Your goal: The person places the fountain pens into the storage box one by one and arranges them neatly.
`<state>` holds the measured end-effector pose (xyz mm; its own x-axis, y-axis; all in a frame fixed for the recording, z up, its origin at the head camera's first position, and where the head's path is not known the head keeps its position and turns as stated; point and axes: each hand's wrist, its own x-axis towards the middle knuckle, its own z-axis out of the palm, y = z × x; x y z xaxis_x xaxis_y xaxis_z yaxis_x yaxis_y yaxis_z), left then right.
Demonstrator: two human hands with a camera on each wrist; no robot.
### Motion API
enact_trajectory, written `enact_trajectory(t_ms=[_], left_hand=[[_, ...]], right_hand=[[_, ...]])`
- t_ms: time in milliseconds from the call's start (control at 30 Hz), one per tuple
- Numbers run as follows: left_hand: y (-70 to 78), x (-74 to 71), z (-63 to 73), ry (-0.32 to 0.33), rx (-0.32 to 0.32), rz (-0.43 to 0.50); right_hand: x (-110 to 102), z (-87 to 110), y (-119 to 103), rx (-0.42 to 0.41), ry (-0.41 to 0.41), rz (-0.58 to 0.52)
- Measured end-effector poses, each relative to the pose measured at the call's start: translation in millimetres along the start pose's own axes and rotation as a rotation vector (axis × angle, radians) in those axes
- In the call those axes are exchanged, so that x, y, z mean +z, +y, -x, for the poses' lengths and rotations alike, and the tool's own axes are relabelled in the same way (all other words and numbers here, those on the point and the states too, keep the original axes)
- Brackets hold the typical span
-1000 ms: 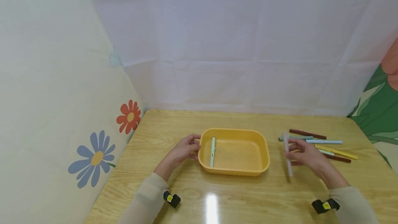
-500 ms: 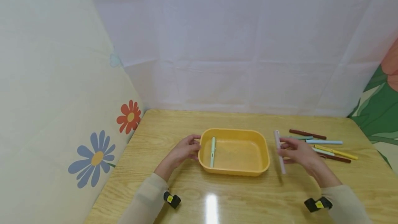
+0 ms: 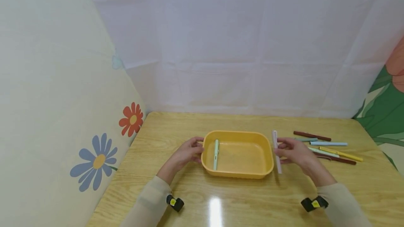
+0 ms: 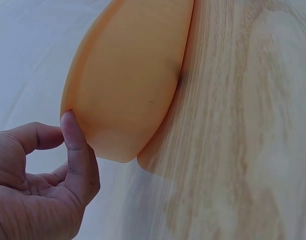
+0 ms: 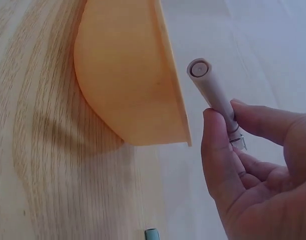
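My right hand [image 3: 291, 151] pinches a pale pink pen [image 3: 276, 153] between thumb and fingertips, just beyond the right rim of a yellow plastic basin [image 3: 239, 175]. The right wrist view shows one round end of this pen [image 5: 209, 85] towards the camera, and a clip lower down near the fingers. At the basin's left side, my left hand [image 3: 188, 151] touches the rim from outside with relaxed, bent fingers; in the left wrist view a fingertip [image 4: 70, 120] lies against the outer edge. Inside the basin, near its left wall, lies a light green pen [image 3: 216, 154].
Right of the basin, several pens lie loosely on the wooden table [image 3: 176, 199]: dark red [image 3: 312, 136], teal [image 3: 305, 139], light blue [image 3: 328, 144], yellow [image 3: 342, 153] and pale green [image 3: 323, 152]. A white cloth [image 3: 208, 45] hangs behind the table.
My right hand has carried the pink pen leftward, from beside the loose pens to the basin's right rim. The left hand and the basin have stayed where they were.
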<state>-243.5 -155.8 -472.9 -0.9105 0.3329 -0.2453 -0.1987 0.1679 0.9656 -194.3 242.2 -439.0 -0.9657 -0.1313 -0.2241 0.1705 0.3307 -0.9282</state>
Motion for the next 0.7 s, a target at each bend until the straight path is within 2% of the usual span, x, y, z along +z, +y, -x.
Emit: enact_trajectory(t_ms=[233,500,700], left_hand=[[-1.1,-0.7,-1.6,0.004,-0.015,0.003],[-3.0,-0.9,-3.9,0.009,-0.022,0.009],[-3.3,-0.3,-5.2,0.018,-0.030,0.014]], right_hand=[[6.8,-3.5,-4.5,0.010,-0.007,-0.017],[14.1,-11.0,-6.1,0.013,-0.014,0.011],[20.4,-14.3,-9.4,0.001,-0.029,-0.018]])
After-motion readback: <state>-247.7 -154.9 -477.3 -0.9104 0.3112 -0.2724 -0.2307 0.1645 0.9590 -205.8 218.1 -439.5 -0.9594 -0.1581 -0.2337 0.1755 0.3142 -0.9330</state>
